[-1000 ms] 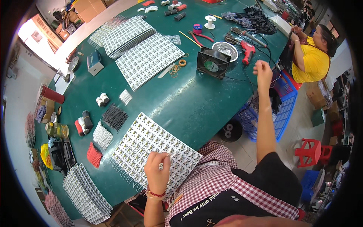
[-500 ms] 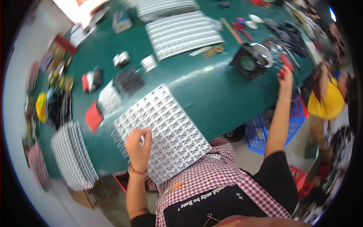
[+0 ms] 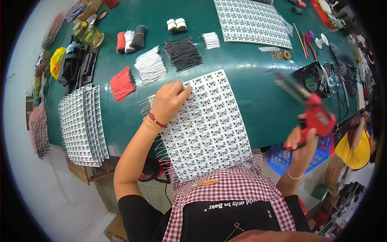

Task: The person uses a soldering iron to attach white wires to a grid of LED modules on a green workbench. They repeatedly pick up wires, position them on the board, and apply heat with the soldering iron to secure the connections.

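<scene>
A white circuit board panel [image 3: 213, 125] with rows of small components lies at the table's near edge, reaching over my checked apron. White wires stick out along its left side. My left hand [image 3: 169, 99] rests on the panel's upper left part, thumb and forefinger pinched together; whatever is between them is too small to make out. My right hand [image 3: 304, 145] grips the handle of a red soldering gun [image 3: 319, 115], held right of the panel, its blurred metal tip pointing up and left. Beyond the panel lie cut wires in piles: red [image 3: 123, 84], white [image 3: 150, 66] and black [image 3: 183, 52].
More panels [image 3: 80, 125] stand overlapped at the left edge, and others [image 3: 252, 22] lie at the back. A black fan [image 3: 312, 78] stands on the right. Below the table edge is a blue basket [image 3: 278, 155]. Another person in yellow [image 3: 352, 149] is at far right.
My right hand has brought the soldering gun from the far right of the table back toward the panel. My left hand has moved up the panel. The head view has shifted.
</scene>
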`<move>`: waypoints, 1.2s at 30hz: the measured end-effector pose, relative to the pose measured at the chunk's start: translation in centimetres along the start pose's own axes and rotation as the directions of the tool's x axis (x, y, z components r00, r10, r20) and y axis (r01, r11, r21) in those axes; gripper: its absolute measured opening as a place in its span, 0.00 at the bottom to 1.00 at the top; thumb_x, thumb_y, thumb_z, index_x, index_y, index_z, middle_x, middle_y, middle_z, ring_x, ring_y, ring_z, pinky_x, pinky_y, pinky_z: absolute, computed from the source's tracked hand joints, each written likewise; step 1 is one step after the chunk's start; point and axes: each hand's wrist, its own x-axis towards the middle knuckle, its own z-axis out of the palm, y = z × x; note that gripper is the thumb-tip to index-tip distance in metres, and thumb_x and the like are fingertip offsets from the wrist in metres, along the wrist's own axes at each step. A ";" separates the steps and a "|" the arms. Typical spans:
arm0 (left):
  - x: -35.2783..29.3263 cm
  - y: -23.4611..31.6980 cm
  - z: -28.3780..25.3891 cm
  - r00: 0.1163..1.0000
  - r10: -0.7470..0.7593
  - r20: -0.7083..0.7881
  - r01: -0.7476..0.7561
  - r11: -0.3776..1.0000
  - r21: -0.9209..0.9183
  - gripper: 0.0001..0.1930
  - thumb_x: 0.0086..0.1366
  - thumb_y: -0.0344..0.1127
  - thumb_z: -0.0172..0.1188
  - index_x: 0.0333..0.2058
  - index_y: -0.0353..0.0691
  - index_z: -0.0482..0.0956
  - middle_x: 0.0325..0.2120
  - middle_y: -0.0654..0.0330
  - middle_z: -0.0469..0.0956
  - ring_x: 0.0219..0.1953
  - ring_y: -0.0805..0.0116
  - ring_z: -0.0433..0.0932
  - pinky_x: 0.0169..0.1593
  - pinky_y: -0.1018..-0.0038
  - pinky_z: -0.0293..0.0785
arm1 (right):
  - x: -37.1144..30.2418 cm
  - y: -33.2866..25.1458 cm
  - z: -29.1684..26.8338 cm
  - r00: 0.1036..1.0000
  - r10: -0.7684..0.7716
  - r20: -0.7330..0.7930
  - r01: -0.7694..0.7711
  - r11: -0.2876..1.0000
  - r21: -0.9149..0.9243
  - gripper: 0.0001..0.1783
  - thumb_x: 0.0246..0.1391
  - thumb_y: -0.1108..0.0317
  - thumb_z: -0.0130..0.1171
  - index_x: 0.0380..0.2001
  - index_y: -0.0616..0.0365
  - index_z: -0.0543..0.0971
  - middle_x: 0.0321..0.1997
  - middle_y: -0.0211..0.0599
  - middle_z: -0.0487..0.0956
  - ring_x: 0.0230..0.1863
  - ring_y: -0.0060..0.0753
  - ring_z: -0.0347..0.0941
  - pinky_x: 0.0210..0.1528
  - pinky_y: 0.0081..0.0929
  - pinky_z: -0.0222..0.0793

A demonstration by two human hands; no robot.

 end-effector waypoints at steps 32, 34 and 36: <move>0.2 -0.9 0.8 0.996 -0.075 0.046 0.077 0.996 -0.049 0.11 0.51 0.23 0.61 0.35 0.39 0.80 0.25 0.59 0.67 0.29 0.62 0.72 0.35 0.69 0.71 | 3.3 8.1 10.5 0.968 0.243 0.054 -0.165 0.787 -0.594 0.09 0.51 0.70 0.69 0.34 0.63 0.81 0.23 0.21 0.77 0.24 0.11 0.67 0.26 0.17 0.64; 0.1 -1.0 0.8 0.996 -0.080 0.050 0.083 0.995 -0.062 0.11 0.51 0.23 0.61 0.35 0.39 0.80 0.25 0.59 0.67 0.29 0.63 0.72 0.35 0.69 0.71 | 3.2 8.2 10.4 0.971 0.236 0.046 -0.162 0.782 -0.602 0.09 0.51 0.71 0.69 0.33 0.63 0.81 0.23 0.21 0.77 0.24 0.11 0.67 0.26 0.17 0.64; 0.2 -1.0 0.8 0.995 -0.085 0.058 0.089 0.994 -0.068 0.10 0.51 0.23 0.61 0.35 0.39 0.80 0.26 0.59 0.67 0.30 0.63 0.72 0.35 0.69 0.71 | 3.0 8.0 10.4 0.974 0.226 0.026 -0.167 0.788 -0.592 0.08 0.51 0.72 0.69 0.31 0.63 0.81 0.22 0.21 0.77 0.24 0.11 0.68 0.26 0.18 0.64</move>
